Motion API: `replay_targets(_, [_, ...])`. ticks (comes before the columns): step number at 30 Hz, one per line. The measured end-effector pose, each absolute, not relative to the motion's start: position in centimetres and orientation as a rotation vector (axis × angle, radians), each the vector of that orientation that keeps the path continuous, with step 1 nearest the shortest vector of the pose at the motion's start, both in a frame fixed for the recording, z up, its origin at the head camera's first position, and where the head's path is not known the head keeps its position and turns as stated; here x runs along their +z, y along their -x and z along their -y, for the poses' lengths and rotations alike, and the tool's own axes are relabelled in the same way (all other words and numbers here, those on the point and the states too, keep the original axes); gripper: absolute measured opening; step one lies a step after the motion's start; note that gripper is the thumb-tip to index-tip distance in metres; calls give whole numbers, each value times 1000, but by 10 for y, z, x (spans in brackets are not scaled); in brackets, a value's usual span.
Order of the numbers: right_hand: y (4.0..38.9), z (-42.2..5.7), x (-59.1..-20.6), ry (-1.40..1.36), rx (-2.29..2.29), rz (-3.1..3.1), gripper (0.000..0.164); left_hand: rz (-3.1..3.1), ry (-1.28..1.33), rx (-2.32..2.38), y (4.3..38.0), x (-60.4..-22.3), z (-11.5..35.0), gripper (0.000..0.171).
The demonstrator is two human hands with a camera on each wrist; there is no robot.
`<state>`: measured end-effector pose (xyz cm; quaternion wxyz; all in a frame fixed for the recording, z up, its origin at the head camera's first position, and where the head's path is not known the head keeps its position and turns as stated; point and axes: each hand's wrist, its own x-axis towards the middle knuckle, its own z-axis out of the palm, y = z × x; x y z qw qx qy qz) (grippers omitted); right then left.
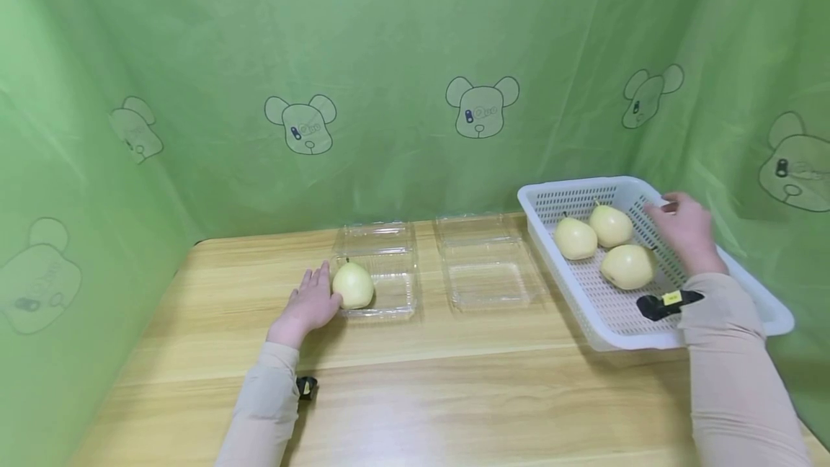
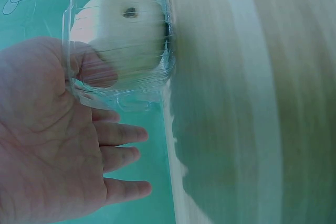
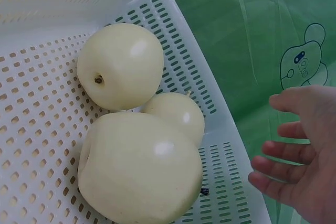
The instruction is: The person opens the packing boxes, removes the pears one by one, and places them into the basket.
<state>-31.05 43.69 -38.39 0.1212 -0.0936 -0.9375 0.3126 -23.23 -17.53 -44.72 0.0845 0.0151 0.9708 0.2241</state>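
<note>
My left hand [image 1: 313, 301] rests at the left side of a clear plastic clamshell box [image 1: 397, 294], fingers extended, thumb at its edge. Inside that box, on the left, stands a pale yellow pear [image 1: 353, 285]. Seen in the left wrist view, the pear [image 2: 123, 35] shows through the clear wall, with the thumb overlapping it. My right hand [image 1: 687, 229] hovers over the right rim of a white plastic basket [image 1: 570, 308], fingers loosely bent and holding nothing. Three pears lie in the basket; the nearest pear [image 3: 142, 166] is on its side, its stem toward the right hand [image 3: 299, 153].
A second clear clamshell box [image 1: 489, 283] stands with its lid raised, between the first box and the basket. All of it is on a wooden table [image 1: 415, 395]. Green curtains [image 1: 402, 34] with bear-head prints enclose the back and sides.
</note>
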Motion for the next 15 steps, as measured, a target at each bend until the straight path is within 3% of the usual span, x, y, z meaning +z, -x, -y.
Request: replay_targets(15, [309, -427, -371, 278, 1014, 2619, 78, -2909, -47, 702, 232, -451, 176, 76])
